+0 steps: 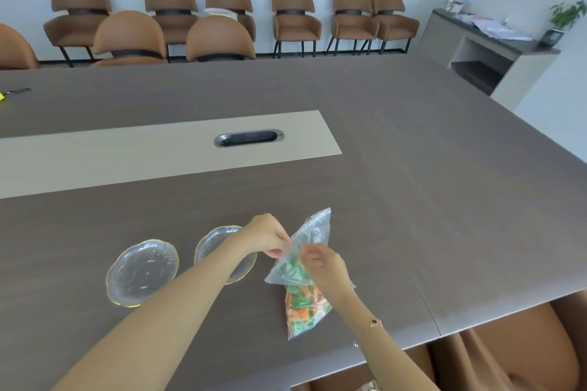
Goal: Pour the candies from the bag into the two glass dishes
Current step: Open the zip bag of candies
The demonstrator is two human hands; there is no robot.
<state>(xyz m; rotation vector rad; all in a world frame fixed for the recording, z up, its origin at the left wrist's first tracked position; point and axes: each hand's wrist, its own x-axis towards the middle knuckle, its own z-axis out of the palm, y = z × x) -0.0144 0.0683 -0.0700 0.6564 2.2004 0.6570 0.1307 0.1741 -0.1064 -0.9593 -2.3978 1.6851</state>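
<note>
Progress: honestly barely started from what I can see, the clear zip-top plastic bag point(305, 267) of orange and green wrapped candies point(301, 305) looks full, and I judge the mouth is only now being worked open.

Done so far: nothing poured, both dishes are bare.

Left to do: finish opening, tip some into one dish, the rest into the other.

Left hand point(268, 236): pinching one side of the bag's upper edge between thumb and fingers.

Right hand point(324, 263): pinching the other side, just next to the left pinch, so the two grips sit nearly touching.

Bag: top half lifted up past the grip and standing crumpled, bottom half lying on the grey-brown woodgrain table point(444, 200) on my side of the grip.

Near dish: the scalloped clear glass dish with a gold rim point(209, 244) is just left of the grip, partly under my left forearm.

Far dish: a matching gold-rimmed glass dish point(143, 273) further left, well apart from the bag.

Textures: thin, crinkly film; ribbed, shallow glass, so candies could skid out if I dump fast.
</note>
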